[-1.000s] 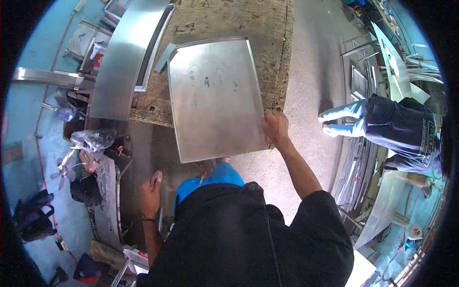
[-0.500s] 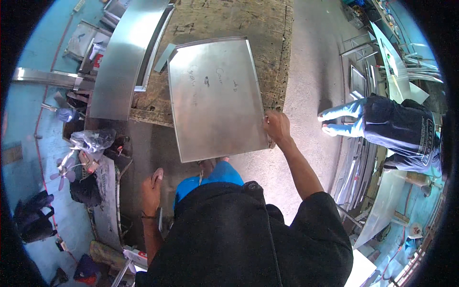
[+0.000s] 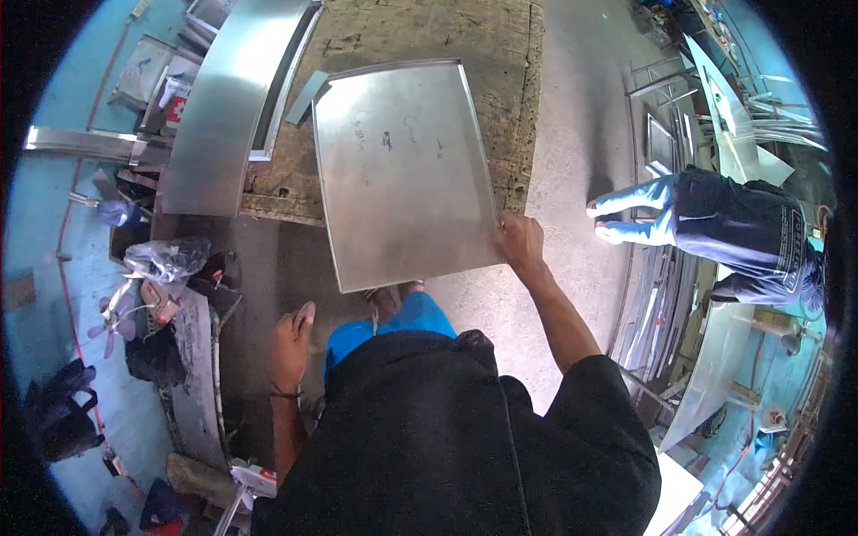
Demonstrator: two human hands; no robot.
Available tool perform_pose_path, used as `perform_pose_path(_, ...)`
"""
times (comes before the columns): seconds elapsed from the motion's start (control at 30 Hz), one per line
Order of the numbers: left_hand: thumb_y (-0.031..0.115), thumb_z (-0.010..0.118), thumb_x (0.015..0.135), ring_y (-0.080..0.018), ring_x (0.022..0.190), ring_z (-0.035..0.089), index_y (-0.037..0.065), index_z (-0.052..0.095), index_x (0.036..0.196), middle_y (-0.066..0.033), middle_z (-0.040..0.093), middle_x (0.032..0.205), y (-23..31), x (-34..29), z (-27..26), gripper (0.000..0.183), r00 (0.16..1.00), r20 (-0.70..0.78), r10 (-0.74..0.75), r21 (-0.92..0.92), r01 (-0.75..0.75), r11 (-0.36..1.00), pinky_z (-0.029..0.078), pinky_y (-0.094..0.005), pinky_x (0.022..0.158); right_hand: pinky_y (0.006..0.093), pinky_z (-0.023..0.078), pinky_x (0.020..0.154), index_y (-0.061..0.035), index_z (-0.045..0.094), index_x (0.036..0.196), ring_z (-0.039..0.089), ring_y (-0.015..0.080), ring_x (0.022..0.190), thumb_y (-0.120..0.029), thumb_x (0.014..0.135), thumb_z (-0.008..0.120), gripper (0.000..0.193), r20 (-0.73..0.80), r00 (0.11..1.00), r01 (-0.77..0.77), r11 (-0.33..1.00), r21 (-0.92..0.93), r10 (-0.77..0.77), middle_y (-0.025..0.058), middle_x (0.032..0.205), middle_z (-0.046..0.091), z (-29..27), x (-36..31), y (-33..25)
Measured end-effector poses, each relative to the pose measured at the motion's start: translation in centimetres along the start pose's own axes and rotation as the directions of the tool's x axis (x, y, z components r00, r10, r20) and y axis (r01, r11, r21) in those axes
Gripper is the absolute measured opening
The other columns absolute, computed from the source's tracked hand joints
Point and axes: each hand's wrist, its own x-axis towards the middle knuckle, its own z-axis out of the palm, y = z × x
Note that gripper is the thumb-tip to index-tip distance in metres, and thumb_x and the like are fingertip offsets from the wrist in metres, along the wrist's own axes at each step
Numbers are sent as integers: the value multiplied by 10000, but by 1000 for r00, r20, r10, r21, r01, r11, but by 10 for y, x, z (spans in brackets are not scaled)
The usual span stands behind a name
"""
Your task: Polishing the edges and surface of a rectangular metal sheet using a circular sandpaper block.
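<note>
A metal panel (image 3: 411, 205) with folded-up edges and dark handwritten marks lies on the wooden workbench (image 3: 420, 31), its near part jutting past the bench edge toward me. My right hand (image 3: 521, 241) is closed on the panel's right edge, close to its near corner. Left of the panel and apart from it, my left hand (image 3: 292, 344) hangs over the floor with fingers curled together. Whatever those fingers hold, if anything, is hidden. A small metal strip (image 3: 307, 98) lies on the bench by the panel's far left corner.
A long metal sheet (image 3: 219, 116) leans along the bench's left side. Clutter on the left includes a plastic bag (image 3: 167, 259) and a fan (image 3: 113, 317). On the right, a person in dark clothes (image 3: 742, 223) stands beside stacked metal lengths (image 3: 652, 304).
The whole view has shifted slightly. My left hand has moved up a little and turned. My right hand stays on the panel's edge.
</note>
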Motion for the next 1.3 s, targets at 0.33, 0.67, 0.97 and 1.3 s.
perform_pose_path(0.33, 322, 637, 1025, -407, 912, 676, 11, 705, 1229, -248, 669, 972, -13, 5, -2, 378, 999, 22, 28, 123, -31, 992, 520, -462, 771, 490, 445, 1045, -50, 686, 1098, 620, 312, 1148, -158, 859, 702, 263, 65, 901, 429, 903, 7, -429, 130, 1084, 666, 8, -84, -30)
perform_pose_path(0.67, 305, 621, 1037, -371, 911, 691, 49, 721, 1241, -226, 684, 985, -13, 11, -1, 342, 993, 34, 115, 60, -117, 991, 531, -440, 762, 480, 463, 1007, -45, 693, 1013, 647, 286, 1083, -80, 861, 654, 161, 28, 925, 380, 917, -117, -380, 124, 1078, 695, 3, -73, -12)
perform_pose_path(0.97, 265, 615, 1038, -370, 954, 693, 71, 723, 1257, -210, 704, 1041, -8, 9, -2, 312, 990, 35, 137, 85, -140, 987, 539, -437, 804, 482, 471, 994, -59, 694, 996, 646, 282, 1101, -89, 853, 645, 154, 32, 872, 487, 864, -127, -488, 115, 1061, 685, 4, -71, 2)
perform_pose_path(1.3, 265, 640, 1016, -394, 977, 687, 42, 727, 1178, -201, 706, 1049, 0, 14, 1, 289, 981, 24, 190, 122, -192, 974, 534, -452, 818, 477, 475, 956, -84, 694, 989, 639, 278, 1060, -98, 833, 698, 157, -47, 869, 487, 868, -101, -493, 86, 1025, 684, 5, -74, 3)
